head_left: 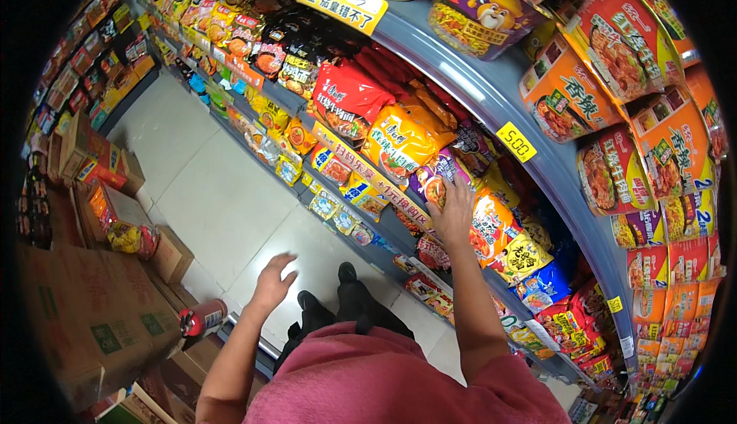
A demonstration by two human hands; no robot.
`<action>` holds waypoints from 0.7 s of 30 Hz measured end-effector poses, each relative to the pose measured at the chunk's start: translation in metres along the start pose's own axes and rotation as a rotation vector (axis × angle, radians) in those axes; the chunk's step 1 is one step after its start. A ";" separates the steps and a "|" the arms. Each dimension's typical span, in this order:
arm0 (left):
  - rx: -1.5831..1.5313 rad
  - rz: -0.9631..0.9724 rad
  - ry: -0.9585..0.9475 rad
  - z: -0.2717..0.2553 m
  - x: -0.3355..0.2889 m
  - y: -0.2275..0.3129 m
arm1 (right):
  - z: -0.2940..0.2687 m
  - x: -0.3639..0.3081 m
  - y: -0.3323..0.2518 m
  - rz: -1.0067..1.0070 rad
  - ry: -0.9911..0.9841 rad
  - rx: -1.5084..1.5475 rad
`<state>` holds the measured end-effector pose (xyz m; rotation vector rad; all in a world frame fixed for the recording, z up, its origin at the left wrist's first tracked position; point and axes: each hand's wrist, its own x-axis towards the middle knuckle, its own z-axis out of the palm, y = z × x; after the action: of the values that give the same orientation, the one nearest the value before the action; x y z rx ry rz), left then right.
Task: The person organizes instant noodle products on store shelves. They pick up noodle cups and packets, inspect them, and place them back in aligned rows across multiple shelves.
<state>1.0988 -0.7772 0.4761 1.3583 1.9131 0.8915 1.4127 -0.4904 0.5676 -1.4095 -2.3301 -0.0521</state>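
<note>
My right hand (454, 211) reaches to the shelf, its fingers stretched out over a purple instant noodle packet (439, 176). It appears to touch the packet without gripping it. Just right of the hand lies a white and orange noodle packet (488, 228), with a yellow packet (522, 257) beyond it. Left of the purple packet sit an orange noodle packet (401, 141) and a red noodle packet (349, 100). My left hand (274, 280) hangs over the floor, fingers apart, with nothing in it.
Above the packets, an upper grey shelf (468, 79) carries noodle tubs (491, 13) and multipacks (572, 102). Cardboard boxes (100, 309) line the left side beside a red cylinder (203, 318). A pale tiled floor (230, 186) runs between.
</note>
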 end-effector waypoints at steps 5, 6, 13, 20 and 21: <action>0.099 0.322 -0.058 -0.014 0.108 0.111 | 0.003 -0.031 -0.003 -0.005 0.060 0.166; 0.129 0.398 -0.087 -0.011 0.126 0.129 | 0.004 -0.038 -0.007 0.006 0.060 0.119; 0.218 0.694 -0.146 0.017 0.221 0.208 | 0.008 -0.026 -0.017 0.117 0.094 0.074; 0.496 0.756 -0.097 0.020 0.270 0.223 | 0.020 0.076 -0.034 0.208 0.216 0.448; 0.508 0.778 -0.092 0.017 0.274 0.227 | 0.032 0.090 -0.026 0.224 0.156 0.405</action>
<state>1.1580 -0.4576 0.6212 2.4931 1.5852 0.6607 1.3439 -0.4203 0.5758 -1.3890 -1.9083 0.3423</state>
